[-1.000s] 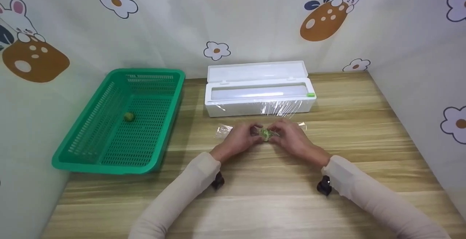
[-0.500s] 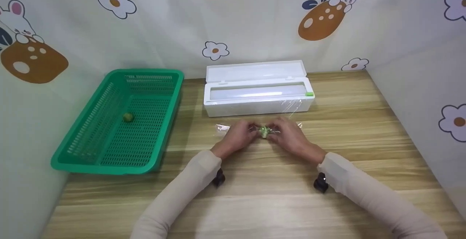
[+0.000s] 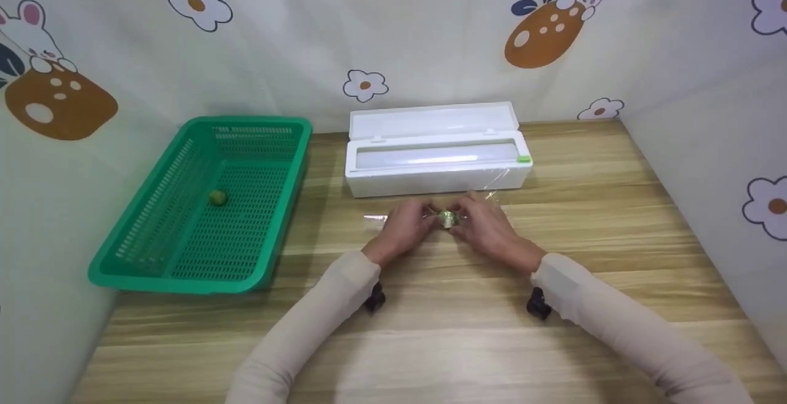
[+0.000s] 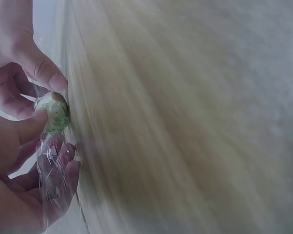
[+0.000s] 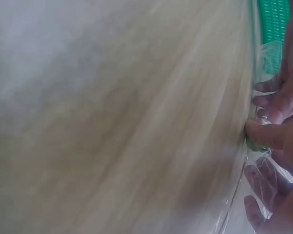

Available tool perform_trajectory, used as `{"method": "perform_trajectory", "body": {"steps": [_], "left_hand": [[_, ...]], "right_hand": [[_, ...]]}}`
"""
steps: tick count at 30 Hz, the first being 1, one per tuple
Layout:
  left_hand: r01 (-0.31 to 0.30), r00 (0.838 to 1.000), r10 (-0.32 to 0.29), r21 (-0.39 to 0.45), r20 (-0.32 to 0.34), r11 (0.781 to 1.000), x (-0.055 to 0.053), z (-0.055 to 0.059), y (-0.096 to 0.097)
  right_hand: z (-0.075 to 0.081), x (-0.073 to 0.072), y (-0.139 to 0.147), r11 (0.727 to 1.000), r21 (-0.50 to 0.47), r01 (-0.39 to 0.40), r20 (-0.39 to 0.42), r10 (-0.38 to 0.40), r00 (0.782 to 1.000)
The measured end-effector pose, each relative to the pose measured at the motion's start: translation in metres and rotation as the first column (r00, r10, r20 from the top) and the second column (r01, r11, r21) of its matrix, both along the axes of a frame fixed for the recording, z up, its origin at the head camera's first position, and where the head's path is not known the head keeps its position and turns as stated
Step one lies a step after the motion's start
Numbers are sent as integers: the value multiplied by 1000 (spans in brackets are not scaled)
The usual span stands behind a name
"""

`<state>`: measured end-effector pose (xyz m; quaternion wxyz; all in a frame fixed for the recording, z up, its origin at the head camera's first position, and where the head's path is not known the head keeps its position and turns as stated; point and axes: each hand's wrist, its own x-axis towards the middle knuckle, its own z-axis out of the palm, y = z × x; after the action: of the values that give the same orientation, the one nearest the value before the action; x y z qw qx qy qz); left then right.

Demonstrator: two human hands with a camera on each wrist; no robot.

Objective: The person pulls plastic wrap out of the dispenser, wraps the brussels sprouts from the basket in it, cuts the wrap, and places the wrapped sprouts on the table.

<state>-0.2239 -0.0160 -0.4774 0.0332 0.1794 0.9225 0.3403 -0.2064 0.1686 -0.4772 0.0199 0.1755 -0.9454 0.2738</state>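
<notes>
In the head view, a small green Brussels sprout [image 3: 447,219] is held between both hands just in front of the white box. Clear cling film [image 4: 51,165] is around the sprout, and its loose end hangs over the left fingers in the left wrist view. My left hand [image 3: 407,225] pinches the sprout and film from the left, with the thumb on the sprout. From the right, my right hand [image 3: 486,225] grips it with thumb and fingers. The sprout's brown stem end shows in the left wrist view. In the right wrist view, fingers partly hide it.
A white cling film dispenser [image 3: 439,181] stands behind the hands, lid raised, with a green slider [image 3: 523,159] at its right. A green basket [image 3: 286,207] stands left on the wooden table [image 3: 461,342], holding one more sprout [image 3: 217,197]. Patterned cloth surrounds the table.
The sprout has turned over between the fingers, and the film around it looks tighter. Film in front of the dispenser has shifted and shows less. Both hands have moved slightly toward the dispenser.
</notes>
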Motion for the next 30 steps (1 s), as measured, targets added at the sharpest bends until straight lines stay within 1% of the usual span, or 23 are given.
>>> {"method": "perform_trajectory", "body": {"steps": [1, 6, 8, 11, 15, 18, 20, 23, 28, 30], "left_hand": [[-4, 1000, 4, -3, -8, 1000, 0, 0, 0], [-8, 996, 4, -39, -87, 999, -1, 1, 1], [-14, 995, 10, -46, -102, 999, -1, 1, 1], [-45, 993, 40, -39, -110, 998, -2, 1, 4], [-73, 994, 72, -13, -83, 997, -4, 1, 7], [-65, 996, 65, 2, -64, 998, -7, 3, 7], [-57, 996, 57, 6, -63, 998, -8, 4, 7], [-49, 997, 50, 11, -66, 999, -10, 5, 6], [-72, 997, 74, 53, -35, 996, -12, 5, 5], [-89, 995, 91, 60, -29, 994, -13, 5, 6]], "right_hand": [[0, -1, 0, 1000, 8, -1, -5, 1, 1000], [0, -6, 2, 1000, 19, 0, 2, 0, 1000], [1, -8, 3, 1000, 14, -1, 5, 1, 1000], [2, -10, 3, 1000, 13, -11, -16, 11, 1000], [5, -12, 1, 1000, 9, 7, -37, -7, 999], [8, -14, 0, 999, -4, 42, -26, -42, 999], [9, -16, -1, 999, -6, 53, -22, -53, 998], [9, -19, -1, 998, -9, 55, -22, -55, 998], [9, -24, 0, 999, -5, 48, -19, -48, 999], [8, -25, 0, 999, -4, 46, -31, -47, 998]]}}
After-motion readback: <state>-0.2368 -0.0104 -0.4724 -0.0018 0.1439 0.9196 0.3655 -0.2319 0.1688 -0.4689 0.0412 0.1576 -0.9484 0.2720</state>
